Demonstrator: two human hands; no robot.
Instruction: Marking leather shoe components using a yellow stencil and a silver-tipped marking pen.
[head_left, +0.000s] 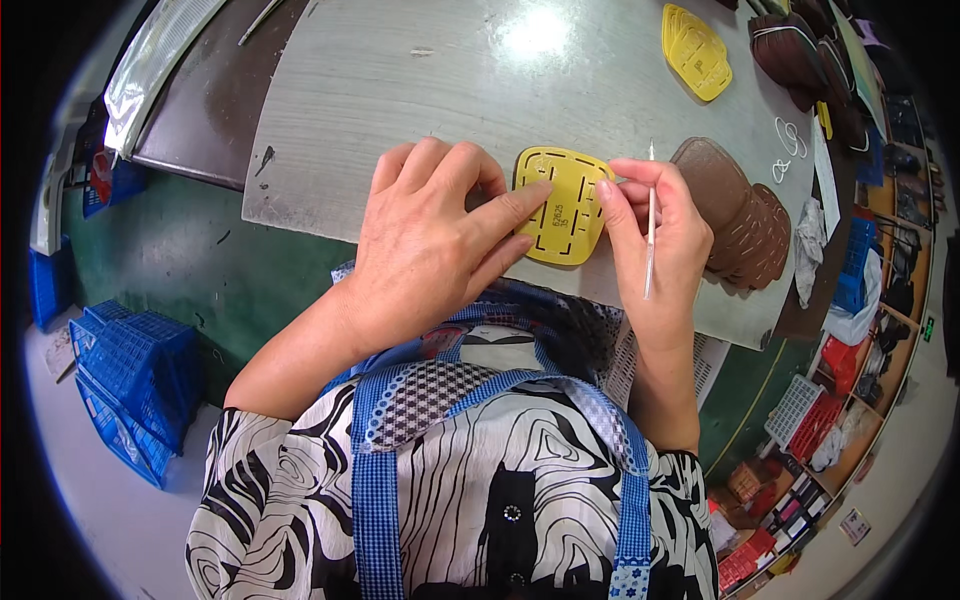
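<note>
A yellow template (575,222), a rounded plate with slots cut in it, lies near the table's front edge. My left hand (430,220) presses the index finger onto its left part, with the thumb at its lower left edge; the other fingers are curled. At the template's right edge are the thumb and index finger of my right hand (660,215). That hand also grips a slim white pen (651,240), upright across the fingers with its thin point away from me. Whether a brown piece lies under the template is hidden.
Brown slotted pieces (745,225) lie fanned out just right of my right hand. Farther back are more yellow templates (696,55) and brown bundles (790,55) tied with cord. White cord loops (788,140) rest at the right. Blue crates (135,375) stand on the floor at left.
</note>
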